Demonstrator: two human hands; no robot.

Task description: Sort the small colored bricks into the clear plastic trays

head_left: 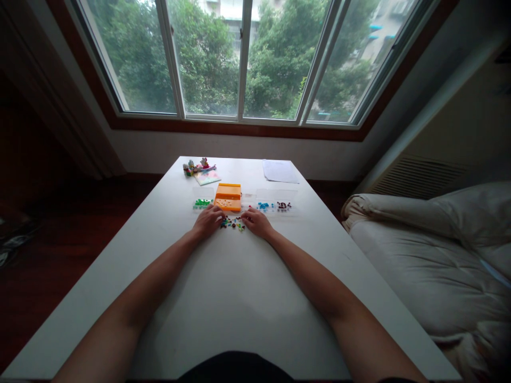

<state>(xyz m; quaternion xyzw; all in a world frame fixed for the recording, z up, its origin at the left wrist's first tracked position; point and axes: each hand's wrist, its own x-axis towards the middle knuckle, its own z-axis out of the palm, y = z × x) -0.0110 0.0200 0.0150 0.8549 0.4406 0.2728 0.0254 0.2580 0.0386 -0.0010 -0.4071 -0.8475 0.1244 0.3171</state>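
A small heap of mixed coloured pieces (232, 224) lies on the white table between my hands, with brown, blue and green-yellow bits in it. My left hand (208, 220) rests at the heap's left edge, fingers curled together and tips by the pieces. On the opposite side, my right hand (258, 222) has its fingers bent and drawn together; whatever is in either hand is too small to make out. Just beyond stands an open orange box (228, 189) with light pieces in it. Green pieces (203, 202) lie in a clear container left of it; blue pieces (263, 206) and brown pieces (284, 205) lie to its right.
At the far left of the table (239, 298) are colourful small figures (196, 167) and a patterned card (207, 177). White paper sheets (280, 171) lie at the far right. A padded, cloth-covered seat or bed (399, 266) stands along the right side; a window is ahead.
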